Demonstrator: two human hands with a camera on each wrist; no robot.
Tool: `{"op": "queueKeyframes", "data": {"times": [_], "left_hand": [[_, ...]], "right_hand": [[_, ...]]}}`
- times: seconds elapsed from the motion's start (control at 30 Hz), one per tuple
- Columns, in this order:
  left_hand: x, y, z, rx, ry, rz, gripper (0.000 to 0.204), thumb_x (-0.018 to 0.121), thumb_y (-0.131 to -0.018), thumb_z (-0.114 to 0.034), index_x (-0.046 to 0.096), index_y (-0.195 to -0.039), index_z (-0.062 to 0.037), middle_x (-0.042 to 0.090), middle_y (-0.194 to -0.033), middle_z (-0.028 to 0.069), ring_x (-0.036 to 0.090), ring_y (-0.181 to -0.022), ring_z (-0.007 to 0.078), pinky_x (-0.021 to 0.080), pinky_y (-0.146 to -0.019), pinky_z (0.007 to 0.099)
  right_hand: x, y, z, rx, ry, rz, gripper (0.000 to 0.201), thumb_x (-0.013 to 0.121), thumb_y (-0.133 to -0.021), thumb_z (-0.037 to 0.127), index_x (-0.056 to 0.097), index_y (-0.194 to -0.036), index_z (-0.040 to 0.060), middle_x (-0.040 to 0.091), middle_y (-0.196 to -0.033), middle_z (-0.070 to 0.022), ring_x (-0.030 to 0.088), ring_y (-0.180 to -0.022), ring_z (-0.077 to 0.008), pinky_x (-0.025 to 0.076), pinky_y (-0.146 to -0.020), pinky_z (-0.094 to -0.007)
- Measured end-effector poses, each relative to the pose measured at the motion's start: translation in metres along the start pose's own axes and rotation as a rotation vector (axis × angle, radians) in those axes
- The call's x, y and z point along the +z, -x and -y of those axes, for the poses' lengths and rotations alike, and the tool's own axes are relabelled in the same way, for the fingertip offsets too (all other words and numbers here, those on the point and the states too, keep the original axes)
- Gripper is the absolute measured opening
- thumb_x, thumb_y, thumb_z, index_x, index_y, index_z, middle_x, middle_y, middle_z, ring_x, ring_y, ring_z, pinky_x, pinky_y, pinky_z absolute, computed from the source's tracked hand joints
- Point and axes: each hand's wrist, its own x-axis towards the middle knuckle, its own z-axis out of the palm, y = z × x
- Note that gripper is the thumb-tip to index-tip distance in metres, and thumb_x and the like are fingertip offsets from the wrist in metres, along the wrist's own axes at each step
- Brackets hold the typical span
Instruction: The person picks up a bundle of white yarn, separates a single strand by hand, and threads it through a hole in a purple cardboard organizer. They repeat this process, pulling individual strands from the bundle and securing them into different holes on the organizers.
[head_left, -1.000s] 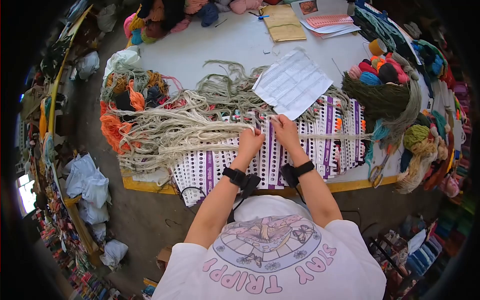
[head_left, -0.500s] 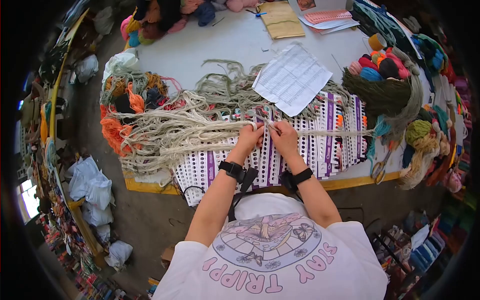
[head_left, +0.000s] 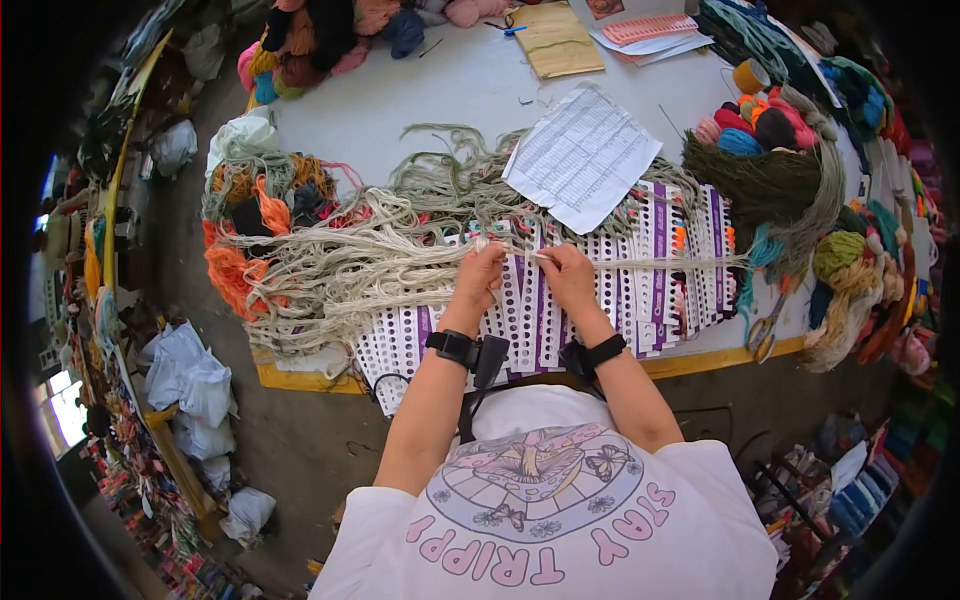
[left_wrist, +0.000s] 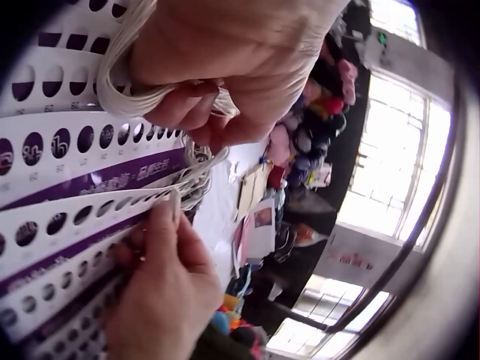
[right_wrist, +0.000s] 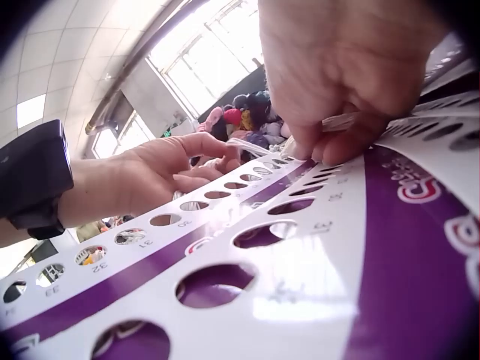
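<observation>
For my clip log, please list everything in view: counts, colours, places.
Table: one, white, centre
Punched cards: many, white and purple, near edge
Thread: many strands, off-white, across cards
Yarn bundles: many, mixed, around table
Printed sheet: one, white, mid-table
Board: one, tan, far edge
Papers: several, white and pink, beside board
Spool: one, orange-yellow, right
Plastic bags: several, white, left
Windows: several, bright, background
Wrist straps: two, black, wrists
Shirt: one, white, torso
Left hand, right hand: two, bare, pinching thread

From where I'm working, I see open surface (head_left: 440,90) toward 11 o'clock, past grey-green threads (head_left: 435,175) that obstruct a low pass. A paper sheet (head_left: 582,160) covers 1 o'clock, pale strands (head_left: 370,255) crowd 9, dark green yarn (head_left: 740,185) blocks 2.
</observation>
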Motion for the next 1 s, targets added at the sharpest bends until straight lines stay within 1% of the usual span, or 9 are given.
{"op": "queueKeyframes", "data": {"times": [0.23,0.4,0.5,0.53,0.63,0.67,0.73,0.9,1.0], "left_hand": [[0.015,0.021,-0.018,-0.154,0.315,0.389,0.017,0.048,-0.081,-0.019,0.051,-0.082,-0.0025,0.050,-0.067,0.0005,0.028,-0.038,0.0045,0.024,-0.033,0.0173],[0.022,0.016,-0.003,0.380,-0.870,0.369,0.008,0.053,-0.079,-0.014,0.052,-0.080,-0.0063,0.050,-0.067,-0.0003,0.042,-0.049,0.0080,0.035,-0.044,0.0245],[0.028,0.013,-0.005,0.628,-1.127,0.359,0.009,0.056,-0.077,-0.014,0.054,-0.075,-0.0057,0.048,-0.059,-0.0024,0.045,-0.053,0.0090,0.038,-0.049,0.0261],[0.028,0.015,-0.010,0.381,-1.075,0.317,0.010,0.058,-0.075,-0.014,0.055,-0.072,-0.0054,0.050,-0.060,-0.0020,0.045,-0.054,0.0094,0.038,-0.050,0.0254],[0.011,-0.003,-0.008,0.249,-1.031,0.377,0.012,0.061,-0.073,-0.016,0.055,-0.074,-0.0045,0.052,-0.061,-0.0011,0.045,-0.052,0.0094,0.038,-0.049,0.0246],[-0.001,-0.012,-0.003,0.546,-1.012,0.270,0.012,0.062,-0.071,-0.015,0.056,-0.074,-0.0048,0.048,-0.057,-0.0028,0.040,-0.047,0.0077,0.034,-0.043,0.0239],[-0.002,0.015,-0.051,0.083,-0.773,-0.025,0.015,0.059,-0.075,-0.020,0.055,-0.074,-0.0053,0.044,-0.054,-0.0043,0.035,-0.043,0.0041,0.028,-0.037,0.0207],[-0.082,0.014,-0.096,-0.196,-0.189,0.195,0.026,0.055,-0.080,-0.031,0.053,-0.074,-0.0058,0.045,-0.056,-0.0006,0.030,-0.038,0.0049,0.021,-0.033,0.0226],[-0.060,0.035,-0.097,-0.154,-0.668,0.018,0.023,0.055,-0.080,-0.028,0.053,-0.074,-0.0057,0.046,-0.057,0.0012,0.031,-0.039,0.0050,0.022,-0.034,0.0222]], "right_hand": [[-0.008,-0.002,0.014,0.012,0.021,0.075,0.014,0.058,-0.075,0.015,0.057,-0.072,0.0017,0.051,-0.074,-0.0092,0.051,-0.062,-0.0223,0.041,-0.059,-0.0312],[-0.009,-0.004,0.008,0.143,-0.123,0.119,0.023,0.051,-0.079,0.024,0.054,-0.069,0.0032,0.050,-0.079,-0.0088,0.052,-0.068,-0.0244,0.042,-0.063,-0.0345],[-0.001,0.002,0.009,0.198,0.022,0.103,0.025,0.050,-0.079,0.029,0.056,-0.071,0.0052,0.051,-0.082,-0.0082,0.054,-0.073,-0.0258,0.042,-0.065,-0.0370],[0.002,0.004,0.010,0.184,0.071,0.077,0.026,0.050,-0.079,0.030,0.056,-0.072,0.0057,0.051,-0.082,-0.0081,0.054,-0.074,-0.0259,0.042,-0.065,-0.0376],[0.007,0.007,0.008,0.183,0.142,0.062,0.024,0.053,-0.077,0.031,0.055,-0.078,0.0066,0.051,-0.085,-0.0081,0.054,-0.079,-0.0264,0.042,-0.067,-0.0388],[0.007,0.008,0.010,0.174,0.175,0.094,0.026,0.056,-0.075,0.033,0.054,-0.083,0.0076,0.050,-0.088,-0.0078,0.053,-0.082,-0.0262,0.043,-0.069,-0.0388],[0.003,0.007,0.016,0.151,0.237,0.151,0.036,0.061,-0.070,0.036,0.053,-0.092,0.0096,0.049,-0.094,-0.0071,0.051,-0.088,-0.0260,0.043,-0.072,-0.0387],[-0.001,0.010,0.041,0.118,0.382,0.253,0.069,0.070,-0.057,0.043,0.045,-0.113,0.0138,0.042,-0.106,-0.0070,0.043,-0.103,-0.0250,0.041,-0.082,-0.0379],[-0.002,0.011,0.042,0.159,0.355,0.272,0.073,0.070,-0.056,0.045,0.044,-0.115,0.0111,0.042,-0.107,-0.0078,0.041,-0.105,-0.0261,0.039,-0.085,-0.0382]]}}
